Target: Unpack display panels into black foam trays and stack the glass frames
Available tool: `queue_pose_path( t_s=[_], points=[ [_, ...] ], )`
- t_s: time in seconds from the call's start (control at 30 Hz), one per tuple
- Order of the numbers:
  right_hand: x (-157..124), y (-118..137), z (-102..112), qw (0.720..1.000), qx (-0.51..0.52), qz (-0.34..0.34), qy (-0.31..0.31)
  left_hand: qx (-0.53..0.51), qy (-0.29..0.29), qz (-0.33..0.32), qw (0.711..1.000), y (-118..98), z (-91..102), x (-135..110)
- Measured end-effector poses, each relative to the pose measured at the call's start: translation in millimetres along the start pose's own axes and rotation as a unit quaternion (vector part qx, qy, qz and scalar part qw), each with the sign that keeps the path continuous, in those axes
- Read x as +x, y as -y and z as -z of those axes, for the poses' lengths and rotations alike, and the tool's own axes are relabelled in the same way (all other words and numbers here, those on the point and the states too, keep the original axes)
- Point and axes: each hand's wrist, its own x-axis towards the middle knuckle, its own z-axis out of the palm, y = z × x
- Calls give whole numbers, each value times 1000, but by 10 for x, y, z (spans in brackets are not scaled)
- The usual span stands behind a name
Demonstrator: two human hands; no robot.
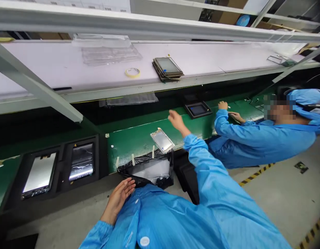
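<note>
The person wears a bright blue smock (175, 221) of thin, faintly shiny cloth, creased across the chest. A round white button (144, 241) sits on its front beside a stitched seam. The left sleeve (96, 237) and the right sleeve (209, 180) are long, each ending in a gathered cuff at the wrist. The left hand (118, 199) and the right hand (176, 121) are bare.

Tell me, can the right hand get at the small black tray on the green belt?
Probably yes: the right hand hangs open over the belt just left of the tray, nothing between them.
</note>
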Motion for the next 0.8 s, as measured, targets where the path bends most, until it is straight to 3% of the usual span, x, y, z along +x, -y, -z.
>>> queue_pose_path(
  t_s=[0.03,0.1,0.17,0.23,0.43,0.6,0.7,0.8],
  points=[
    [-321,-73,-314,994,-40,-41,91,0,-2,-1,1000,2,17,-7],
    [-867,-199,-856,948,-146,-121,254,-2,-7,-7,1000,13,54,-32],
    [-1224,-302,-1227,900,-219,-180,331,-7,-13,-14,1000,34,88,-71],
    [-1391,-381,-1432,877,-248,-214,353,-9,-19,-18,1000,63,124,-116],
    [-1418,-445,-1654,858,-285,-230,360,-24,-48,-27,998,146,279,-244],
    [-1471,-232,-1772,847,-317,-235,356,-39,-57,-40,997,163,379,-320],
    [-1481,-53,-1691,854,-330,-227,331,-43,-56,-47,996,169,413,-352],
    [-1416,91,-1428,882,-317,-189,294,-40,-42,-51,997,181,446,-367]
  ],
)
